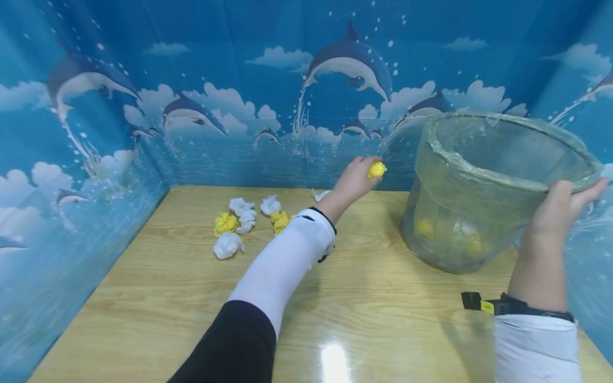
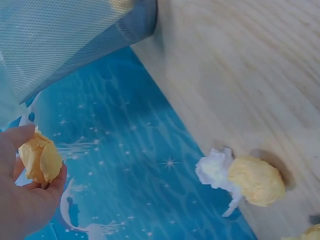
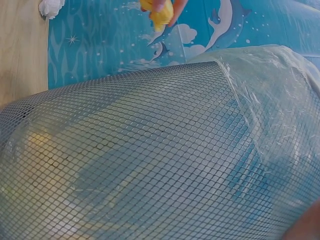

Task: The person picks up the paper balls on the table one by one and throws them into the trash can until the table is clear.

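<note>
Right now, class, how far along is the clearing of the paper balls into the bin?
Done: some balls already show through the mesh bin. In hand: the left hand pinches a yellow paper ball near the rim, while the right hand tilts the bin. Left: the white and yellow balls on the table.

A wooden surface (image 1: 191, 298) fills the lower frame. Left of centre, white and yellow paper balls (image 1: 239, 223) lie clustered. Blue dolphin backdrop (image 1: 191, 80) covers the back and sides.
</note>
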The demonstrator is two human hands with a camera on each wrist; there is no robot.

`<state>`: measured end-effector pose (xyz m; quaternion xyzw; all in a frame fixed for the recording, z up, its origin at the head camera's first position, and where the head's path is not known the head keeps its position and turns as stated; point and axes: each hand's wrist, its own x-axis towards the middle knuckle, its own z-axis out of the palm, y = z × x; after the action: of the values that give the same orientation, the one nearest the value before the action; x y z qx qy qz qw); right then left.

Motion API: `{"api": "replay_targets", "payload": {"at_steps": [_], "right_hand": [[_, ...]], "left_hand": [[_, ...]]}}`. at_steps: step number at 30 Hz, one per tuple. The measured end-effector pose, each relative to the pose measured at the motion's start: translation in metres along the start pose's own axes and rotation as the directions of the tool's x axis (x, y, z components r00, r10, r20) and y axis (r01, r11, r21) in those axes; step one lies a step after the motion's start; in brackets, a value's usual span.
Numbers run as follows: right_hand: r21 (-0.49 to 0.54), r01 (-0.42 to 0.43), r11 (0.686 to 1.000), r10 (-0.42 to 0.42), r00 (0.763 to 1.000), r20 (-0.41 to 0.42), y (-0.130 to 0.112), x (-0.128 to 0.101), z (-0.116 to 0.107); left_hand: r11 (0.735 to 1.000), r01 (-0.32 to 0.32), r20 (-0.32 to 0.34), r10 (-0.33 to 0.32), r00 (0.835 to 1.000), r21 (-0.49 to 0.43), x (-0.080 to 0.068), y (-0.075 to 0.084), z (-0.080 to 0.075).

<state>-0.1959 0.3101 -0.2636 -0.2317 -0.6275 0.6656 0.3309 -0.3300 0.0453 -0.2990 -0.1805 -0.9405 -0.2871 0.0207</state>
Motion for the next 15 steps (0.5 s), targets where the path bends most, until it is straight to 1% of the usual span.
{"api": "replay_targets", "payload": {"at_steps": [7,15], "right_hand": [[0.006,0.004,1.0,-0.004,1.0,0.005,0.001,0.0,0.001],[0.035,0.03,0.999,-0.03,1.0,0.001,-0.001,0.0,0.001]], "left_hand": [[0.999,-0.009,-0.04,0.007,0.999,-0.053,0.002,0.012,-0.017],[0.994,-0.036,-0.069,0.029,0.997,-0.101,0.007,0.033,-0.04]]}}
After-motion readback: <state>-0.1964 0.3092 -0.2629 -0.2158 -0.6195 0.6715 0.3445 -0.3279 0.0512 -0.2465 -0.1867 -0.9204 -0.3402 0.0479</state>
